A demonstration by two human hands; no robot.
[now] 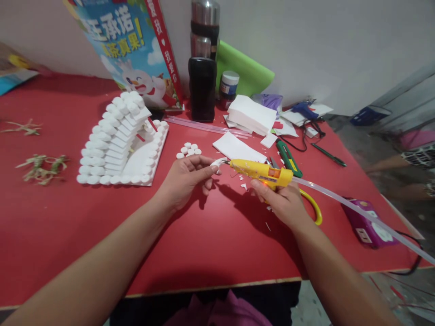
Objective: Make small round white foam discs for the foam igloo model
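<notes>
Between the thumb and fingers of my left hand [185, 179] is a small white foam piece [216, 164]. My right hand [280, 197] is closed round the grip of a yellow glue gun [260, 172], whose metal tip meets or nearly meets the white piece. A long clear glue stick [343, 201] runs out of the gun's back toward the right edge. Several round white pieces [188, 148] lie just beyond my left hand. To the left stands a white staircase model [112, 145] edged with rounded white pieces.
Near the glue gun lie a green utility knife [288, 158], yellow-handled scissors [314, 206] and white foam sheets [251, 113]. A purple packet [369, 224] sits at the right. Behind are a black case [202, 88], a jar [229, 88] and a printed bag [132, 50]. Straw figures [42, 167] lie left.
</notes>
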